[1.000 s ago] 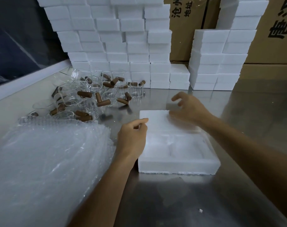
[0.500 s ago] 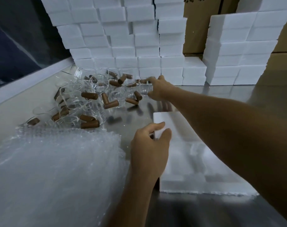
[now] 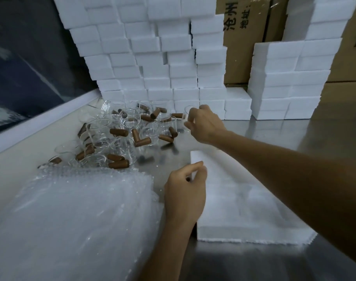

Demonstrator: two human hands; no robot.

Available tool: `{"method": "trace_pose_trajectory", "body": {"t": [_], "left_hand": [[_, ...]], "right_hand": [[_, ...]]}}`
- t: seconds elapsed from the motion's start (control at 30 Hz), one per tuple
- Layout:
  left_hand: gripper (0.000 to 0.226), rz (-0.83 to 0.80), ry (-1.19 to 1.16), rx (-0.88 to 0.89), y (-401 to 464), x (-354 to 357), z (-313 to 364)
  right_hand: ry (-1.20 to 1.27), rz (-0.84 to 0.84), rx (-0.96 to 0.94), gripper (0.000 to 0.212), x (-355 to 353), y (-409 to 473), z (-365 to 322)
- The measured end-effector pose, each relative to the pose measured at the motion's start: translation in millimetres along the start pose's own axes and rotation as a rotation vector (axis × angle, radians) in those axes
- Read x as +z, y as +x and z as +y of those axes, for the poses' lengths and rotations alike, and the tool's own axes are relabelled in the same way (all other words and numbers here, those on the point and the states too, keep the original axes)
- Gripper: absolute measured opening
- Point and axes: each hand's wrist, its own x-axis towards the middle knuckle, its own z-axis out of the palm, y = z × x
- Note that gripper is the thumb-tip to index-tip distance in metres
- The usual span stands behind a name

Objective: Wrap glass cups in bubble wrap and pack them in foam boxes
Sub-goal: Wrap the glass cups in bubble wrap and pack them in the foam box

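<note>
A heap of clear glass cups with brown wooden handles point(image 3: 122, 136) lies at the back left of the steel table. My right hand point(image 3: 203, 124) reaches across to the heap's right end, fingers closed around one glass cup point(image 3: 186, 113). An open white foam box point(image 3: 240, 199) lies in front of me under my right forearm. My left hand point(image 3: 185, 191) rests at the box's left edge, thumb and fingers pinched on its near corner. A stack of bubble wrap sheets point(image 3: 71, 216) lies at the front left.
Stacked white foam boxes point(image 3: 152, 57) form a wall at the back of the table, with a lower stack point(image 3: 284, 78) to the right. Cardboard cartons point(image 3: 244, 37) stand behind them. A dark window and white sill point(image 3: 41, 122) run along the left.
My right hand left the foam box, reached to the heap of cups and closed on one. My left hand stayed at the box's left edge.
</note>
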Motion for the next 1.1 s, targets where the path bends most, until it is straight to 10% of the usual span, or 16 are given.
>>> {"method": "trace_pose_trajectory", "body": {"t": [0.23,0.47,0.67,0.87,1.1], "left_hand": [[0.045,0.156,-0.030,-0.014,-3.1,-7.6,13.4],[0.103,0.028,0.147,0.617,-15.0,-9.5,32.4],[0.065,-0.104,0.168,0.709,-26.6,-2.5,35.7],[0.083,-0.110,0.161,0.665,-27.5,-6.4,38.6],[0.079,-0.171,0.128,0.599,-28.2,-10.0,47.5]], "right_hand": [[0.126,0.118,-0.069,0.022,-50.7,-86.3,-10.6],[0.347,0.089,-0.104,0.023,-94.5,-173.7,-9.1],[0.330,0.184,-0.115,0.027,-96.2,-209.4,-11.4],[0.210,0.230,-0.156,0.076,-87.4,-227.7,20.4],[0.180,0.383,-0.230,0.075,-80.9,-228.7,43.3]]}}
